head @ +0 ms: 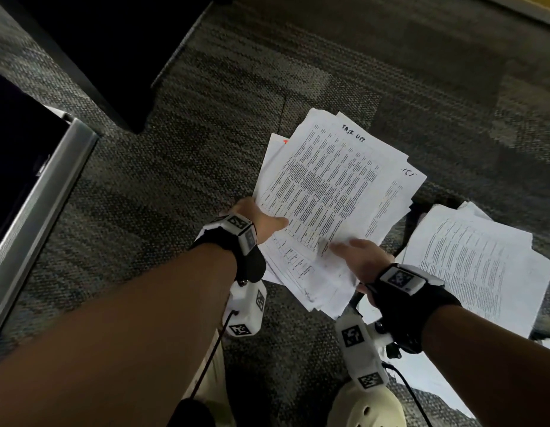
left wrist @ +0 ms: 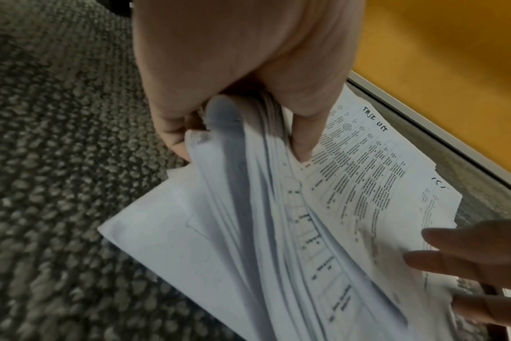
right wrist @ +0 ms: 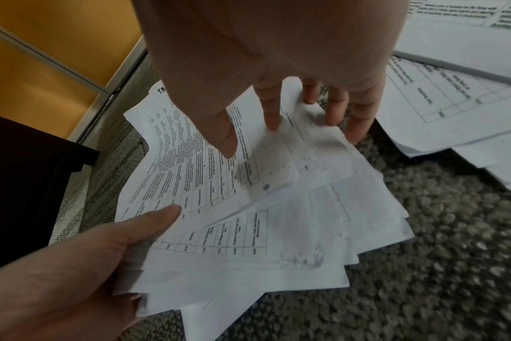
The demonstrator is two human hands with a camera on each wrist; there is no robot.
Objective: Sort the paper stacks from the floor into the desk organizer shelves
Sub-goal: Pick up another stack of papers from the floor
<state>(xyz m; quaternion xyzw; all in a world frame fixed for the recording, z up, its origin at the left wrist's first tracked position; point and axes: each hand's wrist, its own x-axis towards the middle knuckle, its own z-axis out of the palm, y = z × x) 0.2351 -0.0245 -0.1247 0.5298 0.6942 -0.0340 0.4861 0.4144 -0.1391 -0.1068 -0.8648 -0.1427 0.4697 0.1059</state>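
Observation:
A fanned stack of white printed papers (head: 329, 186) with "TASK LIST" handwritten on the top sheet is held just above the grey carpet. My left hand (head: 261, 217) grips its left edge, thumb on top and fingers underneath, as the left wrist view (left wrist: 239, 129) shows. My right hand (head: 360, 257) holds the near right edge, thumb on the top sheet and fingers spread along the crumpled edge (right wrist: 277, 103). A second stack of printed paper (head: 483, 266) lies on the floor to the right. No desk organizer is in view.
Dark furniture (head: 98, 57) stands at the upper left, and a metal-framed panel (head: 42, 186) runs along the left. A yellow wall panel (right wrist: 44, 69) with a metal base rail lies beyond the papers. More white sheets (head: 437, 380) and a pale shoe (head: 366, 408) are below.

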